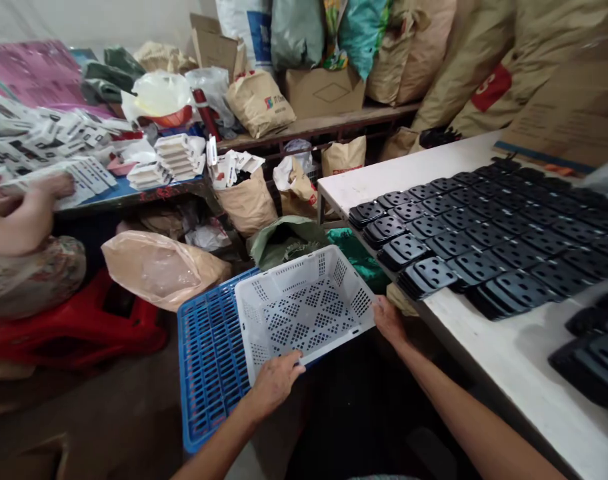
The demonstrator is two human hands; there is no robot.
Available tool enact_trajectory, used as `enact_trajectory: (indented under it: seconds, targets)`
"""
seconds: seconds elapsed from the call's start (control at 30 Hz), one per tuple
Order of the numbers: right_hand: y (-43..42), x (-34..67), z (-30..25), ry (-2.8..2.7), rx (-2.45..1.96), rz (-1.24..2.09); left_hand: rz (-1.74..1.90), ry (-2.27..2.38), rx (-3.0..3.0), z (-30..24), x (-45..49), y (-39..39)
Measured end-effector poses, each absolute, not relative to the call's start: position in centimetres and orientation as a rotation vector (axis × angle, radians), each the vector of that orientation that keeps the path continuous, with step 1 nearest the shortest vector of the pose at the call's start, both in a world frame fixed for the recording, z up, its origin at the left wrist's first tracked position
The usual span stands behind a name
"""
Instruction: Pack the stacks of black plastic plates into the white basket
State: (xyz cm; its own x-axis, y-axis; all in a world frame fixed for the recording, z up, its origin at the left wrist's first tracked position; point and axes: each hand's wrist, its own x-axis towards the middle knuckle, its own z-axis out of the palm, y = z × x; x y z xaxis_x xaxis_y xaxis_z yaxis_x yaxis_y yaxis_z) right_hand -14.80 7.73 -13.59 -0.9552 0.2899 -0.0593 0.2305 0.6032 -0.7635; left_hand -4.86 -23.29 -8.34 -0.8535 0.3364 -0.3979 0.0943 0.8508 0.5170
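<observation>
Both my hands grip a white perforated plastic basket (304, 287) with nothing in it. My left hand (277, 380) is closed on its near rim, thumb lying along the edge. At the basket's right corner, my right hand (389, 320) has its fingers wrapped round the rim. The basket is tilted slightly and overlaps a blue slatted plastic crate (209, 360), which shows on the left. Whether the two touch I cannot tell.
Stacks of black plates with holes (434, 227) cover the white table (494, 353) on the right. An open paper sack (164, 267) stands left of the basket. A co-worker's arm (24, 213) reaches over white packets; a red stool (109, 320) is below.
</observation>
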Motion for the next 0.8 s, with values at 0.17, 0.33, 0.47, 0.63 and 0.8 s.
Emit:
enact_trajectory:
  seconds: [0.17, 0.33, 0.47, 0.63, 0.8]
  targets:
    - [6.7, -13.6, -12.9, -2.626, -0.505, 1.312, 0.848, 2.55, 0.297, -9.4, -4.6, -23.6]
    - [5.9, -9.1, -11.6, -2.52, -0.503, 1.346, 1.338, 2.587, 0.178, -7.5, -6.0, -22.2]
    - [5.9, -4.7, -9.5, -2.503, -0.432, 1.452, 1.814, 2.079, -0.128, -2.9, -8.4, -15.5]
    - [6.7, 0.3, -6.6, -2.544, -0.257, 1.625, 2.004, 1.55, -0.297, 2.6, -12.7, -5.3]
    - [7.8, 5.2, -6.0, -2.533, -0.289, 1.789, 1.85, 1.593, -0.445, 4.9, -16.0, 0.4]
